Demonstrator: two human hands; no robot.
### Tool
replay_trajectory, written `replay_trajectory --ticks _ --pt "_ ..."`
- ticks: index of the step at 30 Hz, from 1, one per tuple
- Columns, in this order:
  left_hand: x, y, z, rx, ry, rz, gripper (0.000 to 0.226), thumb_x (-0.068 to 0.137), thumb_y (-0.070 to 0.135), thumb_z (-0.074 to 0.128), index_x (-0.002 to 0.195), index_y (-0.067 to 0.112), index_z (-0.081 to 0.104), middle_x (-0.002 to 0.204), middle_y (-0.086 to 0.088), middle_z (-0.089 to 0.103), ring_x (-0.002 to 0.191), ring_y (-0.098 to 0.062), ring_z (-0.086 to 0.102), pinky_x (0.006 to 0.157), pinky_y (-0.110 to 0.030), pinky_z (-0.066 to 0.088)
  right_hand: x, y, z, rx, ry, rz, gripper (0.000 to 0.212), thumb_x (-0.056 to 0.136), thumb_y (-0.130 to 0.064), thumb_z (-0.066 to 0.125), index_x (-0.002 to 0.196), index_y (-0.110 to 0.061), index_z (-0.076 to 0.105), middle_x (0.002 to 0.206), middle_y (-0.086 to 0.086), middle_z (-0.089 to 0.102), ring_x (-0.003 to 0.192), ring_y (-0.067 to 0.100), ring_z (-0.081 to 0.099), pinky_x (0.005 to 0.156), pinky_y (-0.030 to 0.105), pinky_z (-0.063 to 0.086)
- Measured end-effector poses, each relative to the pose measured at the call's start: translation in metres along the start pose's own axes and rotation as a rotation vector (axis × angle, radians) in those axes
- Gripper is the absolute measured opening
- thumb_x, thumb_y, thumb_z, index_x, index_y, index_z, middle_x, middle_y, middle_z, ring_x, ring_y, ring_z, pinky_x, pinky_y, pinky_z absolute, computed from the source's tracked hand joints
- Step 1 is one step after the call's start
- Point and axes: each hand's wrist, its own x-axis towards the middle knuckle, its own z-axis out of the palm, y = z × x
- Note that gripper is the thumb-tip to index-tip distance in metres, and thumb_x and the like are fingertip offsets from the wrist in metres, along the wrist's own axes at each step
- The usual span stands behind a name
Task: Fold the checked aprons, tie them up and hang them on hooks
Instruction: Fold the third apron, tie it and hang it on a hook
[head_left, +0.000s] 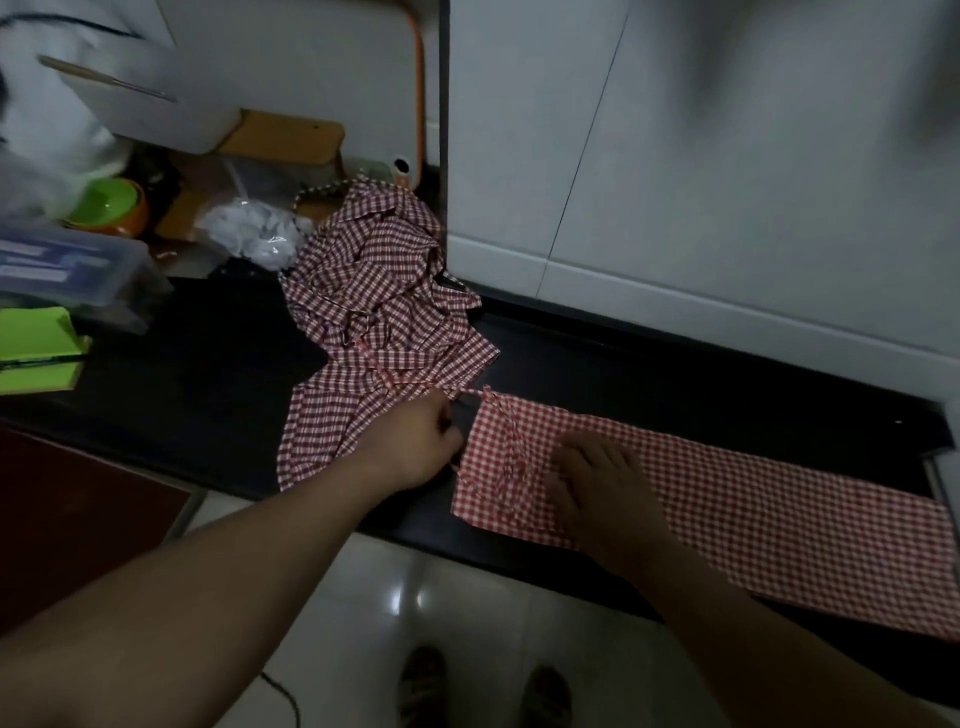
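Observation:
A bright red-and-white checked apron (753, 499) lies folded into a long strip across the black counter (649, 364). Its thin straps (511, 441) lie loose on its left end. My right hand (597, 483) presses flat on that end with fingers spread. My left hand (415, 441) is at the strip's left edge, fingers curled round a strap there. A heap of darker red checked aprons (374, 312) sits crumpled behind my left hand, one edge hanging over the counter front.
Clutter fills the back left: a green bowl (104, 205), a clear plastic box (67, 270), bright green paper (36, 348), crumpled plastic (254, 228) and a white board with an orange rim (363, 78). White wall tiles (701, 156) rise behind the counter. My feet stand on the glossy floor (467, 597).

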Motion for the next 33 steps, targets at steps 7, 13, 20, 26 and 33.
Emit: replay_trajectory --ticks 7,13,20,26,33 --pt "-0.044 -0.032 -0.012 0.426 -0.133 0.366 0.059 0.103 0.063 0.034 0.068 0.025 0.062 0.065 0.011 0.064 0.062 -0.005 0.054 0.077 -0.020 0.031 0.022 -0.029 0.001 0.062 -0.030 0.067 0.044 0.102 -0.056 0.040 0.135 -0.030 0.053 0.138 -0.004 0.054 0.128 0.018 0.050 0.113 0.041 0.036" --pt "-0.103 -0.022 0.027 0.309 -0.373 0.474 0.054 0.102 0.054 0.045 0.067 0.015 0.061 0.070 0.002 0.069 0.058 -0.008 0.050 0.055 -0.029 0.028 0.032 -0.027 -0.007 0.109 -0.034 0.103 0.043 0.102 -0.053 0.035 0.128 -0.027 0.058 0.131 -0.002 0.057 0.119 0.018 0.053 0.105 0.041 0.043" --pt "-0.042 0.014 0.024 0.126 0.211 0.299 0.019 0.101 0.039 0.050 0.107 0.023 0.057 0.103 0.002 0.057 0.091 -0.017 0.055 0.073 -0.037 0.048 0.048 -0.037 -0.018 0.117 -0.050 0.197 0.056 0.092 -0.071 0.036 0.106 -0.027 0.068 0.111 -0.003 0.066 0.103 0.017 0.060 0.096 0.044 0.051" --pt "0.048 0.030 0.005 0.384 0.161 0.143 0.041 0.101 0.043 0.051 0.136 0.022 0.057 0.138 -0.004 0.056 0.130 -0.027 0.044 0.107 -0.049 0.031 0.074 -0.038 -0.035 0.402 -0.161 0.324 0.019 0.103 -0.029 0.054 0.091 -0.016 0.062 0.093 0.003 0.063 0.089 0.018 0.059 0.083 0.036 0.049" --pt "0.031 0.034 -0.030 0.077 0.163 0.181 0.022 0.105 0.043 0.046 0.089 0.027 0.043 0.093 -0.009 0.069 0.084 -0.032 0.064 0.067 -0.036 0.040 0.083 0.002 -0.066 0.906 -0.055 0.606 0.032 0.103 -0.027 0.049 0.108 -0.002 0.069 0.101 0.018 0.068 0.084 0.020 0.056 0.075 0.029 0.050"
